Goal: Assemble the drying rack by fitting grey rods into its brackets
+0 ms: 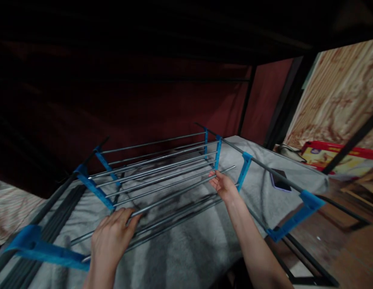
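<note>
A loose grey metal rod (174,194) slants across in front of me, from lower left to upper right. My left hand (112,233) is wrapped over it near its left end. Near its right end, my right hand (222,185) pinches the same rod between thumb and fingers. Beyond the hands stands a partly assembled rack with several parallel metal rods (162,173) between blue plastic brackets, one being the right-hand bracket (244,171). A large blue bracket (44,249) sits at the lower left, and another blue bracket (296,218) at the right.
Grey blanket (180,261) covers the surface under the rack. A phone (280,180) lies on it at the right. Spare dark tubes (58,216) lie along the left. A red and yellow box (337,156) is at the far right. Dark metal frame posts (248,100) surround the space.
</note>
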Demonstrator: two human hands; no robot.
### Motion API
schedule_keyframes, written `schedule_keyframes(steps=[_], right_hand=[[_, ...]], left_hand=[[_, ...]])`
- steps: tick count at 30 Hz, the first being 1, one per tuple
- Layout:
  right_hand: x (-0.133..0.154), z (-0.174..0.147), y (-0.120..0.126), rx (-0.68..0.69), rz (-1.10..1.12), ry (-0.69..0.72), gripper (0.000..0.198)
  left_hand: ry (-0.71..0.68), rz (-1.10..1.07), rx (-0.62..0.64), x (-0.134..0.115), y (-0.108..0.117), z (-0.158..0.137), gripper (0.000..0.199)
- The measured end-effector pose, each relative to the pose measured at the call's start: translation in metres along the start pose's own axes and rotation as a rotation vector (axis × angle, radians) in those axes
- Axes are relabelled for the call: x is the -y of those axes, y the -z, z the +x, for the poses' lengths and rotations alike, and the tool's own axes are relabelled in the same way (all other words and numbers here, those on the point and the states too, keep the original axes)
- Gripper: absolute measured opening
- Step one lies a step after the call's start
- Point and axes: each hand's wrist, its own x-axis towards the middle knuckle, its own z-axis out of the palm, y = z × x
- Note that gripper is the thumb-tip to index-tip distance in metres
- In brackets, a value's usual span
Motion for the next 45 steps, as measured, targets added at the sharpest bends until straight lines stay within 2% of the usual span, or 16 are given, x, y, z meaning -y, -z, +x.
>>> schedule_keyframes(steps=[4, 11, 16, 24, 29, 35, 45], right_hand=[[0.002, -0.003, -0.002, 0.014, -0.029, -0.008, 0.011], [0.001, -0.007, -0.006, 0.059, -0.077, -0.008, 0.012], [-0.003, -0.008, -0.005, 0.072, -0.102, -0.014, 0.010], [-0.009, -0.010, -0.007, 0.046, -0.099, -0.042, 0.010], [-0.011, -0.012, -0.007, 0.041, -0.096, -0.059, 0.012], [-0.013, -0.011, -0.006, 0.040, -0.099, -0.067, 0.012], [-0.012, -0.015, -0.005, 0.048, -0.071, -0.030, 0.010]], left_hand=[[-0.031, -0.037, 0.066, -0.009, -0.005, 0.007, 0.032], [0.005, -0.036, 0.178, -0.010, -0.017, 0.006, 0.032], [-0.025, -0.051, 0.196, -0.010, -0.019, 0.012, 0.036], [0.086, -0.067, 0.257, -0.011, -0.023, 0.012, 0.030], [0.087, -0.088, 0.242, -0.010, -0.020, 0.014, 0.025], [0.069, -0.106, 0.216, -0.007, -0.022, 0.014, 0.029], [0.090, -0.007, 0.161, -0.014, -0.018, 0.013, 0.026]])
